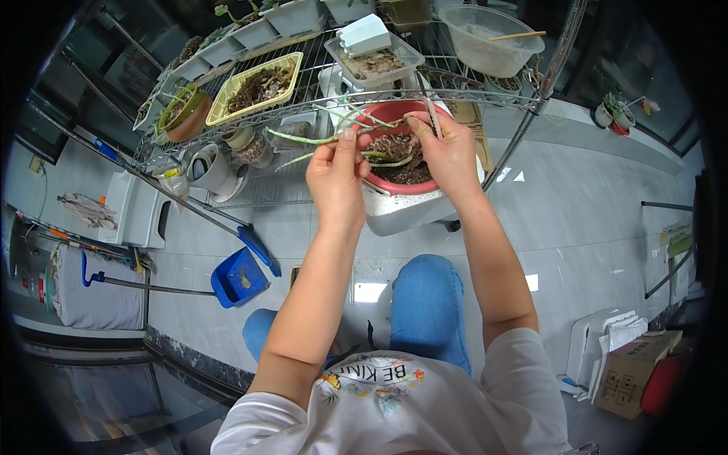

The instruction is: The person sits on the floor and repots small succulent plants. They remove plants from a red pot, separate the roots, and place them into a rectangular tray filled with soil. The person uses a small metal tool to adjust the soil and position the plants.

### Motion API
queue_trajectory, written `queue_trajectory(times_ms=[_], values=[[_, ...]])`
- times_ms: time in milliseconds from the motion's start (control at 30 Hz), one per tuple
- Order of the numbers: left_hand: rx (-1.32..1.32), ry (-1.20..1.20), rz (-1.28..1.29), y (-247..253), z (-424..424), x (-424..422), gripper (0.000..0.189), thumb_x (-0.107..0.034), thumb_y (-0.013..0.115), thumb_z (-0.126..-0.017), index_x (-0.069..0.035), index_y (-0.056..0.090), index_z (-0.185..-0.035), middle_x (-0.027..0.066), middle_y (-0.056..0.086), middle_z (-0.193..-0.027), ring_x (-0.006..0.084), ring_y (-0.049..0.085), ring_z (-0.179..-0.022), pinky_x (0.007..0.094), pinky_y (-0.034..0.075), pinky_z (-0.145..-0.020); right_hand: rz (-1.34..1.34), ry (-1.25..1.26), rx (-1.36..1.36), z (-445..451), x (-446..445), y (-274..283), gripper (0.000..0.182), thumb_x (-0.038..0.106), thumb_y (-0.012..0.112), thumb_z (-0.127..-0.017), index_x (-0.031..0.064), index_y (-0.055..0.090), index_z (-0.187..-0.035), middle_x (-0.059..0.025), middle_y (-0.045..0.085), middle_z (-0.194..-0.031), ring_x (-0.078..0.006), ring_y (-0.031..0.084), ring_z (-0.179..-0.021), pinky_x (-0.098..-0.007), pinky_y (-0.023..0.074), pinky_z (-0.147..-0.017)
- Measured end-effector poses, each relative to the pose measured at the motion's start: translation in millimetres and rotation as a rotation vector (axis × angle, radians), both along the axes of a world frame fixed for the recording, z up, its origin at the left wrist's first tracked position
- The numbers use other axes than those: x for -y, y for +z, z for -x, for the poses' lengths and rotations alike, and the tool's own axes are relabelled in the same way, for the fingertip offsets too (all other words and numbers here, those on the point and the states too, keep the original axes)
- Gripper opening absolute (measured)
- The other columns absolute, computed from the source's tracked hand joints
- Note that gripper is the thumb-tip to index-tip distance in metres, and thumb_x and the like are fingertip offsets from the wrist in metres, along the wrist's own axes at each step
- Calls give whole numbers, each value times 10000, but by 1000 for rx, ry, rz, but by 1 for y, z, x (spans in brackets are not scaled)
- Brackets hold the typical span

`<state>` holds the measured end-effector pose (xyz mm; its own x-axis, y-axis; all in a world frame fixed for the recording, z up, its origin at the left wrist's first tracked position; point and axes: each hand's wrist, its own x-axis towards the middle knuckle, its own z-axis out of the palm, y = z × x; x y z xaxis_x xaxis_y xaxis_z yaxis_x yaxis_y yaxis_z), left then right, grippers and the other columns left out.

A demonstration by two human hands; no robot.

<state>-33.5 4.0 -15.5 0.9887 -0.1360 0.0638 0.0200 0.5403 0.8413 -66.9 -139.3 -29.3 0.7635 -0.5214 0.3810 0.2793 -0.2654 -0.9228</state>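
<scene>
Long green plant stems [300, 138] run leftward from my left hand [341, 176], whose thumb and fingers pinch them. My right hand [449, 151] grips the root end of the plant between thumb and forefinger, and a slim tool with a dark blade and pale pinkish handle [433, 116] rests in the same hand. Both hands are over a red plastic basin [406, 187] that holds dark soil [406, 172]. More pale green stems lie across the basin's left side. The basin stands on a white box-like support [398, 215].
A wire shelf [310, 85] carries a yellow tray [296, 71] of soil, a clear container [409, 65], a translucent bowl [483, 51] and potted succulents. A metal shelf post [515, 139] rises at the right. A blue dustpan [239, 278] lies on the floor at the left.
</scene>
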Motion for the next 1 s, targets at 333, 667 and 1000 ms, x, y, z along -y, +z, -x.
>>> queue_trajectory(times_ms=[333, 667, 1000], values=[[197, 120, -119, -4, -4, -10, 156, -139, 611, -897, 12, 582, -923, 103, 645, -849, 65, 445, -571, 209, 371, -516, -284, 257, -175, 5, 2, 15, 223, 211, 632, -873, 10, 649, -968, -15, 626, -716, -34, 436, -520, -195, 343, -459], [287, 148, -238, -12, -2, -8, 169, -151, 617, -898, 13, 614, -937, 24, 624, -751, 37, 485, -568, 178, 391, -497, -44, 246, -119, 1, 4, 5, 182, 148, 661, -825, -31, 631, -819, -39, 600, -668, -133, 533, -575, -307, 418, -541], [284, 150, -291, -16, -1, -11, 136, -108, 582, -911, 15, 604, -963, 16, 579, -748, 67, 456, -562, 205, 359, -505, 502, 47, -114, 4, 9, 9, 145, 104, 671, -780, -31, 630, -813, -146, 571, -678, -271, 567, -622, -349, 437, -592]])
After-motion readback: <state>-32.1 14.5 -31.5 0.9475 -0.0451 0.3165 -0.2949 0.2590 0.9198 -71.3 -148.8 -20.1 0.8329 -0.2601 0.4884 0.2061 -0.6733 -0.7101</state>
